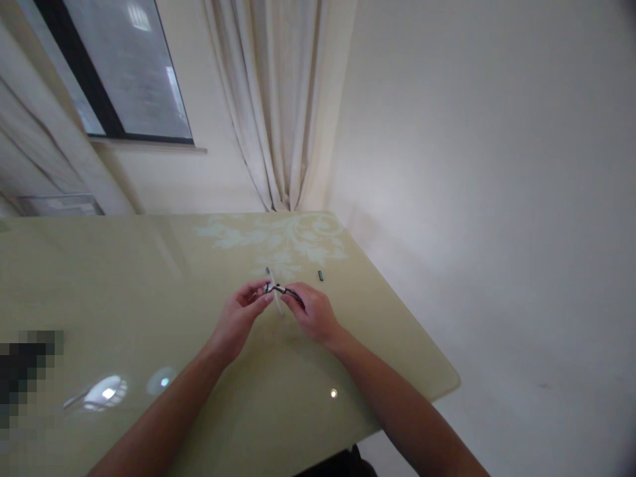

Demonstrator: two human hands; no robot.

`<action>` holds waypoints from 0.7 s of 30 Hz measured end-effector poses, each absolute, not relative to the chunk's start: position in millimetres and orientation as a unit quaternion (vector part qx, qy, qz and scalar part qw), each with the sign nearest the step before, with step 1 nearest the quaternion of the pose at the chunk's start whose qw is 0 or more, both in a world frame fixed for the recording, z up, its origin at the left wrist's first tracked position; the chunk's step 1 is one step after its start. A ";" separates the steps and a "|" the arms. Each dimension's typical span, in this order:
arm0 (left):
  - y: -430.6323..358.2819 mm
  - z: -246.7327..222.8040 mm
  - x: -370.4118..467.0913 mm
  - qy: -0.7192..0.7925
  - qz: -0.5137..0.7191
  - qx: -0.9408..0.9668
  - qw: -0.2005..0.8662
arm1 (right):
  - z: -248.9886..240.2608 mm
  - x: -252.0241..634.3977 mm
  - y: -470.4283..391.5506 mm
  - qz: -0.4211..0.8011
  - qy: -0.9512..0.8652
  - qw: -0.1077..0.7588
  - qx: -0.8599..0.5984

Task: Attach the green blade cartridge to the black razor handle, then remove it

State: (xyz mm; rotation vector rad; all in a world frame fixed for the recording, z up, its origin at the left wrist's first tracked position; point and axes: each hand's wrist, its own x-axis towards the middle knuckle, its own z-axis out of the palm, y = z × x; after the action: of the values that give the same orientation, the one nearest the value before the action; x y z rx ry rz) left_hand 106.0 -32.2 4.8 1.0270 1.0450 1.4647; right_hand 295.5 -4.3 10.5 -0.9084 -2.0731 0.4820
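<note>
Both my hands meet over the table, with what looks like a silver and black razor (279, 288) between them. My right hand (314, 310) is closed around its dark handle end. At the other end, the thumb and fingers of my left hand (243, 310) pinch the small head, which they partly cover. Beneath the razor, a thin white stick with a dark tip, like a toothbrush (271, 275), lies on the table, partly hidden. A small black oblong piece (320, 275) rests beyond my right hand, apart from it.
The glossy pale-green table (149, 285) has a white floral pattern at its far corner. Its right edge runs beside a white wall (487, 199). Behind are a curtain (278, 99) and a window (144, 73). A dark blurred patch (24, 364) shows at left.
</note>
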 end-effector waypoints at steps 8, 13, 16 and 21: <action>-32.0 9.2 101.2 0.445 0.606 0.453 0.479 | 11.0 295.5 -4.0 0.354 -0.762 0.399 -0.369; -34.3 12.7 97.0 0.480 0.586 0.549 0.355 | 14.1 294.3 -7.7 0.393 -0.748 0.398 -0.359; -36.7 16.0 98.8 0.491 0.581 0.592 0.266 | 14.8 293.6 -9.8 0.390 -0.754 0.392 -0.354; -37.8 17.4 101.3 0.498 0.585 0.612 0.190 | 12.1 291.5 -12.3 0.402 -0.761 0.371 -0.348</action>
State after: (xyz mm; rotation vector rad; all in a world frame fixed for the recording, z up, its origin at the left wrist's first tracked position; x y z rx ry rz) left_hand 101.3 -37.8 17.4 1.7200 1.3984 1.6427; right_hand 291.5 -12.3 12.1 -0.8921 -1.9524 1.0322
